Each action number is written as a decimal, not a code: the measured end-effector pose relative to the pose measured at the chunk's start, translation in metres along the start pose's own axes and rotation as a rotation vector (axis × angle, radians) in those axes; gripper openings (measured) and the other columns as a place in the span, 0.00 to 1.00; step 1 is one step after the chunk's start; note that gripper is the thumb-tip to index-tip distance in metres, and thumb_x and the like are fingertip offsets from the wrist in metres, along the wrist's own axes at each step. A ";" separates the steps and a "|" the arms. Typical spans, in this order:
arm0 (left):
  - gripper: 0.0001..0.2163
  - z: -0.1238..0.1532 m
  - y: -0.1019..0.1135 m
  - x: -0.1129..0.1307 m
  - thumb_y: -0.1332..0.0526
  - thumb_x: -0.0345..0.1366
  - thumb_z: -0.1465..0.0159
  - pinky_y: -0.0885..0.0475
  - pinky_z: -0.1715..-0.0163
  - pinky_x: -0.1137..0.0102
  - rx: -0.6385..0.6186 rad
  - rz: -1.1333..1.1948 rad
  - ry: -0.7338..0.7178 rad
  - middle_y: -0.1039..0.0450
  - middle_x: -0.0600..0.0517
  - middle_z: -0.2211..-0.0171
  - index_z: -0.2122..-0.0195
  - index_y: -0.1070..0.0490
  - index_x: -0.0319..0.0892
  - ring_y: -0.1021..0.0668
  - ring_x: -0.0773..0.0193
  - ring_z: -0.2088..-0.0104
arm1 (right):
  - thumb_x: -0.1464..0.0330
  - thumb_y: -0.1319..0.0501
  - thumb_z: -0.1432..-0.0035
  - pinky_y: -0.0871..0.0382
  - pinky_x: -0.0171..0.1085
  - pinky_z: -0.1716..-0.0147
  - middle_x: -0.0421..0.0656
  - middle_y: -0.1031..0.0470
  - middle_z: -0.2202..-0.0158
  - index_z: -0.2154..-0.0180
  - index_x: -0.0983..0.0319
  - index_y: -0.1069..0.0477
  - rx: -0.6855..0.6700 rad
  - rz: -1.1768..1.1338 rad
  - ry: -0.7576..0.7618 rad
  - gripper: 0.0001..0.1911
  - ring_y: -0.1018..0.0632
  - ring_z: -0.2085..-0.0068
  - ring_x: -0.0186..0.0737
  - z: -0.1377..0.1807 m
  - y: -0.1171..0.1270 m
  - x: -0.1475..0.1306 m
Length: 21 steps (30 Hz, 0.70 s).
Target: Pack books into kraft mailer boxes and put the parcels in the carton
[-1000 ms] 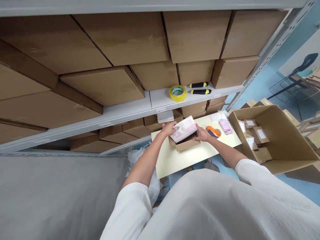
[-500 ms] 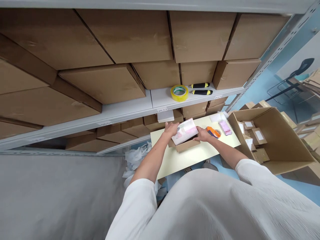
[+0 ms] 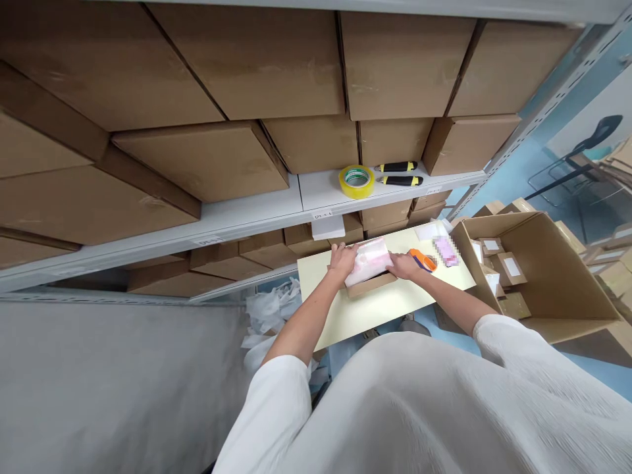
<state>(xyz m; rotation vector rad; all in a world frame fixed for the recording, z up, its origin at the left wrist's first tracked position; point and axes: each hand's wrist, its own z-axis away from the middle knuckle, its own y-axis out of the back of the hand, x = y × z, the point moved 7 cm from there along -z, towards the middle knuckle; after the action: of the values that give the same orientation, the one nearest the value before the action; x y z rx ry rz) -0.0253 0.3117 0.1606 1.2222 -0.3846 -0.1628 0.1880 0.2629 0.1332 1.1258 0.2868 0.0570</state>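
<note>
A white and pink wrapped package [image 3: 369,258] lies in a small open cardboard box [image 3: 371,286], which rests on the pale yellow tabletop [image 3: 345,322]. At the package's left end my left hand [image 3: 343,260] grips it, fingers bent over its far edge. My right hand [image 3: 402,265] holds the opposite end, close to the box's right wall; its fingertips are partly hidden. Just right of that hand lies an orange and blue tape roll or dispenser [image 3: 423,261], whose kind I cannot make out fully. A blurred pink item [image 3: 446,251] lies beyond it.
Shelves of cardboard boxes [image 3: 316,143] stand in front. A yellow tape roll [image 3: 356,181] and two black-yellow utility knives [image 3: 401,180] lie on the shelf edge. A large open carton [image 3: 567,276] at right holds several small boxes. White plastic wrap [image 3: 271,309] lies left of the table.
The package has gone lower and flatter into the small box. Both hands have moved with it, the left one now reaching further over its top. The view has shifted slightly.
</note>
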 end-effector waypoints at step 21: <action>0.15 -0.009 -0.047 0.003 0.31 0.35 0.35 0.42 0.38 0.54 0.017 0.002 -0.013 0.21 0.35 0.47 0.48 0.21 0.38 0.27 0.41 0.41 | 0.63 0.47 0.23 0.29 0.54 0.42 0.60 0.25 0.37 0.35 0.60 0.29 -0.132 0.037 -0.205 0.21 0.22 0.39 0.59 -0.024 0.001 -0.003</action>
<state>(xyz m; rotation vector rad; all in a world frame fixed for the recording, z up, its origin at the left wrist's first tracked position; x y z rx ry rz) -0.0148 0.3026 0.1145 1.2382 -0.3990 -0.1656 0.1787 0.2843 0.1254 0.9970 0.0777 -0.0067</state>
